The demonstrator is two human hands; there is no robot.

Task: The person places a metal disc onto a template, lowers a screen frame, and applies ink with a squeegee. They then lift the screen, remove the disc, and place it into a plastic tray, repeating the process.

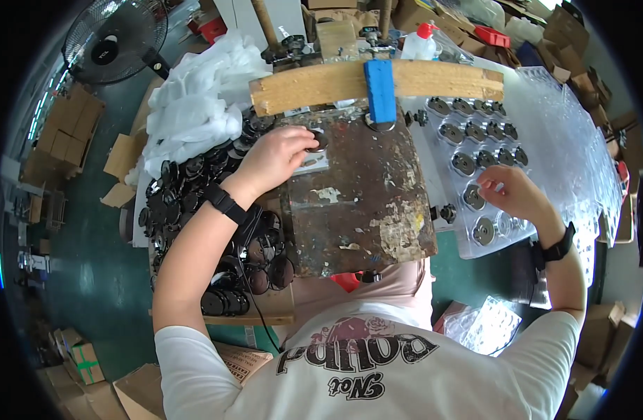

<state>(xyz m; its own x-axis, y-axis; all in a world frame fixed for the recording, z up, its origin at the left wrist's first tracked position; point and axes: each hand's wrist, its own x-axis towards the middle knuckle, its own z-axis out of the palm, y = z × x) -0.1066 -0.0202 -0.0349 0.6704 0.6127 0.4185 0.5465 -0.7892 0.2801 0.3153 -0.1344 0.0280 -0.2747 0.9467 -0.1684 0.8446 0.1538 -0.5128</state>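
My left hand (278, 157) pinches a dark round disc (317, 141) over a small white plate (313, 164) on the stained work board (360, 203). At the right, my right hand (512, 190) hovers by the near part of a clear plastic tray (468, 241). Its fingers are loosely bent, with a gap to the thumb and nothing visible between them. Close to these fingertips, a dark round piece (474, 197) sits in the tray. Rows of similar pieces (463, 164) fill other hollows there.
Beyond my hands, a curved wooden bar (314, 85) with a blue block (381, 91) spans the board. Glossy black round pieces (195, 185) are heaped at the left, below white foam sheets (195, 98). Stacked clear trays (566, 133) lie far right. A red-capped bottle (420, 45) stands behind.
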